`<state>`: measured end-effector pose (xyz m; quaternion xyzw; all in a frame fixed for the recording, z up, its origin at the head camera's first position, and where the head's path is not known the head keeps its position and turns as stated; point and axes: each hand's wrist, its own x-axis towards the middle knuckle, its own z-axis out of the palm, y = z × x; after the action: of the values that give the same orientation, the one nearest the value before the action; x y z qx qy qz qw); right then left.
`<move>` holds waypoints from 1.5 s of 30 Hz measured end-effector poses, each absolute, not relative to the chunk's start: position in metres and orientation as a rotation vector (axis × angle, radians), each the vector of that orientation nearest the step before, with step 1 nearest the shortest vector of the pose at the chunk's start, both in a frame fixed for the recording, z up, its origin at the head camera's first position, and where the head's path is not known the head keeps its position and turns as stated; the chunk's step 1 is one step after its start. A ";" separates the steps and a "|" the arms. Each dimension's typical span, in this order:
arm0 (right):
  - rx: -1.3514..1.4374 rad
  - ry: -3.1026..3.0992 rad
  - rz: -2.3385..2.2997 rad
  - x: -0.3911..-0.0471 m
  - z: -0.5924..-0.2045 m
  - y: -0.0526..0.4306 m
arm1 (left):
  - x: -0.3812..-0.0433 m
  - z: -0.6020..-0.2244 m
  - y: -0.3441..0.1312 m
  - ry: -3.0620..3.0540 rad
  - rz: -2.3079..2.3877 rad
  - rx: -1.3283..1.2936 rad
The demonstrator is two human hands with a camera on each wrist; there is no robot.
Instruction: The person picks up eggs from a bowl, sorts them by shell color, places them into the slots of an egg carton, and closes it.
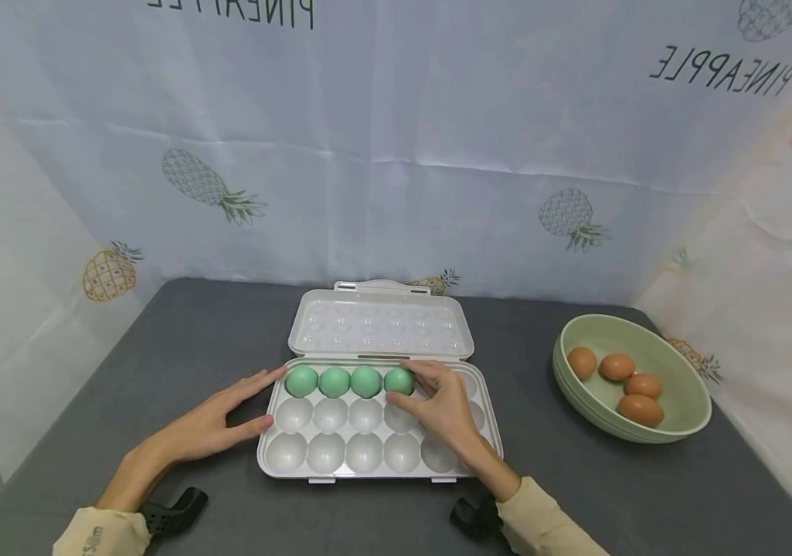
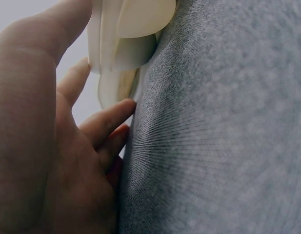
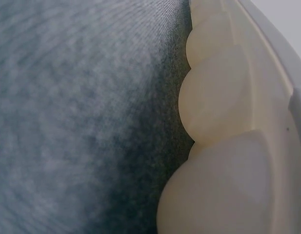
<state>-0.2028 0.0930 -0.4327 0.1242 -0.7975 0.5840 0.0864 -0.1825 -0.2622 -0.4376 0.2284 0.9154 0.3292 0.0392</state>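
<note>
A white egg tray (image 1: 347, 475) lies on the table with its hinged lid (image 1: 382, 324) folded back. Green eggs fill the left part of its back row. With thumb and index finger, my right hand (image 1: 440, 405) pinches the rightmost green egg (image 1: 399, 381) at its cup. My left hand (image 1: 204, 425) rests against the tray's left side, fingers extended. The left wrist view shows that hand's fingers (image 2: 109, 122) beside the tray's rim and the cloth. Only the undersides of the tray's cups (image 3: 218, 92) appear in the right wrist view; the right hand is out of it.
To the right stands a pale green bowl (image 1: 688, 409), apparently stacked on another, holding several brown eggs (image 1: 640, 410). A dark grey cloth (image 1: 215, 332) covers the table. Behind hangs a curtain (image 1: 396, 201) printed with pineapples.
</note>
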 end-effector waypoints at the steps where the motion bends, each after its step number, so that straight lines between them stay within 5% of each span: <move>1: 0.361 -2.376 1.744 -0.202 -0.432 0.093 | -0.182 -0.438 -0.262 2.806 1.012 0.703; 12: 0.343 -2.298 1.707 -0.196 -0.411 0.113 | -0.182 -0.441 -0.261 2.812 1.022 0.708; 29: -0.034 -2.138 1.583 -0.203 -0.358 0.218 | -0.182 -0.439 -0.262 2.811 1.022 0.703; 45: -0.353 -2.115 1.461 -0.212 -0.368 0.304 | -0.181 -0.440 -0.262 2.812 1.026 0.695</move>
<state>-0.2121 0.3035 -0.3684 -0.1310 -0.7848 0.5421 0.2703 -0.1812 -0.2619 -0.4403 0.2260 0.9145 0.3338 0.0342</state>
